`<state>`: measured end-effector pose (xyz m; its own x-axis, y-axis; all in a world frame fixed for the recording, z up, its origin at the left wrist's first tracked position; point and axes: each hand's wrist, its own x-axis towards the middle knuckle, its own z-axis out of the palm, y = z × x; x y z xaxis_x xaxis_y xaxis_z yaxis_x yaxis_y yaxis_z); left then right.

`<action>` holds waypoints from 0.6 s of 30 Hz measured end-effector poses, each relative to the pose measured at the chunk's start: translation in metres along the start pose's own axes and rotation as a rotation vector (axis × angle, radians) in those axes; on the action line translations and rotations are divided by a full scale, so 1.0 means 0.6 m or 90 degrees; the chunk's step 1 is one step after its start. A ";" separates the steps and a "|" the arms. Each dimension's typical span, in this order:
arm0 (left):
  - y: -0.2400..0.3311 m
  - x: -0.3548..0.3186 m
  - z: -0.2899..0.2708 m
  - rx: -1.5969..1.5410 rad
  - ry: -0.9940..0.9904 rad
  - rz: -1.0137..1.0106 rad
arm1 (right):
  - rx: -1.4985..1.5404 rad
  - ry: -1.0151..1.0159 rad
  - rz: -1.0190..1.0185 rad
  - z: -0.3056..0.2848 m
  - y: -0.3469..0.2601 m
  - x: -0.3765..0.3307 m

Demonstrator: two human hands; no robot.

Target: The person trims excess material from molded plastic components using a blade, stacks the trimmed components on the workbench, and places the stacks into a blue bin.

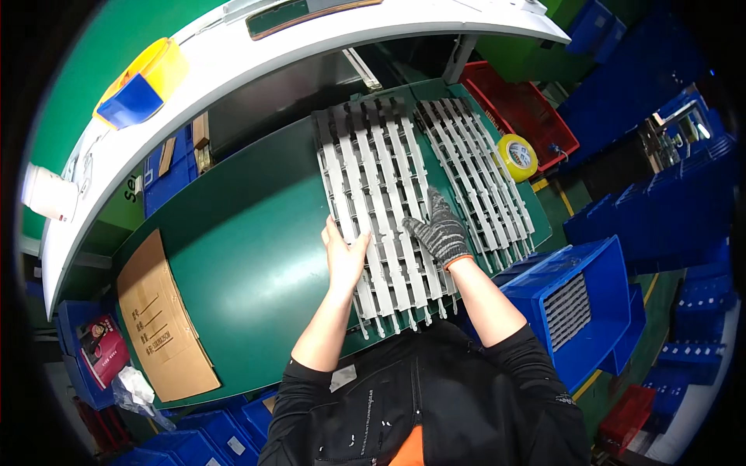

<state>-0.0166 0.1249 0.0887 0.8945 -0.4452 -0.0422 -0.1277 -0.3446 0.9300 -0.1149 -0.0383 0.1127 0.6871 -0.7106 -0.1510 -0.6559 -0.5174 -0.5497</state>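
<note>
A row of long grey slotted strips (373, 210) lies side by side on the green tabletop, their slim tips pointing toward me. My bare left hand (346, 252) presses against the left edge of this row, thumb on top. On the opposite edge, my right hand (440, 231), in a dark grey knitted glove with an orange cuff, grips the strips, its thumb also resting on them. The fingers' undersides are hidden. A second row of similar strips (478, 171) lies just right of my gloved hand, apart from the first.
A yellow tape roll (517, 158) and a red bin (556, 128) sit beyond the second row. At lower right, a blue crate (610, 299) holds more strips. Flattened cardboard (167, 326) lies on the table's left. A white shelf (210, 58) curves across the far side.
</note>
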 end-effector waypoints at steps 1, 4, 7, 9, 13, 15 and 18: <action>-0.036 0.002 0.008 0.032 0.009 -0.003 | -0.016 -0.027 0.027 0.012 -0.004 -0.007; -0.088 -0.002 0.033 0.049 -0.022 -0.047 | -0.017 -0.045 0.073 0.066 0.041 -0.011; -0.056 -0.021 0.016 0.044 -0.031 -0.022 | 0.019 -0.042 0.072 0.056 0.049 -0.017; -0.035 -0.028 0.017 0.042 -0.029 -0.007 | 0.068 -0.019 0.066 0.058 0.072 -0.015; 0.015 -0.046 0.032 -0.011 0.001 0.092 | 0.044 0.099 -0.006 0.011 0.087 -0.052; 0.069 -0.062 0.069 -0.014 -0.046 0.124 | 0.034 0.209 -0.047 -0.038 0.149 -0.074; 0.151 -0.109 0.171 -0.042 -0.183 0.155 | 0.158 0.298 0.017 -0.144 0.227 -0.151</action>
<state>-0.1306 0.0380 0.1382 0.6836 -0.7242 0.0904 -0.2852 -0.1510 0.9465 -0.2937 -0.0856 0.1226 0.4209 -0.8883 0.1838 -0.5393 -0.4080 -0.7367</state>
